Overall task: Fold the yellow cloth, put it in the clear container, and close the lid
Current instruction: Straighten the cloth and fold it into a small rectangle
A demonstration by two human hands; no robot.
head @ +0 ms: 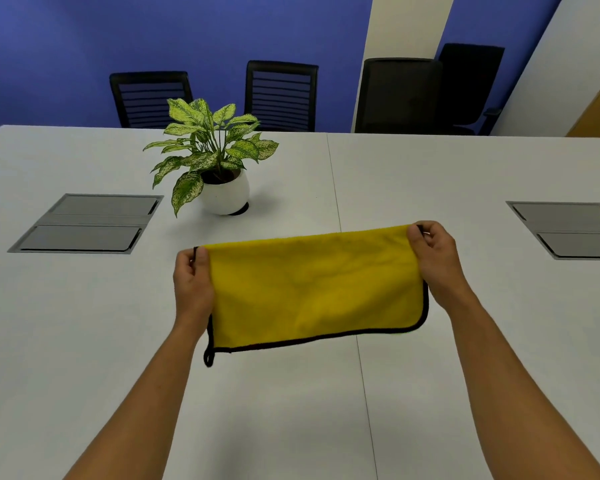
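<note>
Two hands pinch cloth point(312, 289) by top corners: left hand point(192, 282) at left end, right hand point(430, 258) at right end, fingers closed on fold edge. Cloth hangs in air over table point(84, 341), already doubled, black hem at bottom, loop at lower left. Long axis runs left-right between hands, right end slightly higher. Next fold likely brings ends together. Container not in view.

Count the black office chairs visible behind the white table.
4. One black mesh-back office chair at far left, one behind the potted plant, one right of centre, one behind it at the wall. More may sit outside the frame.
</note>
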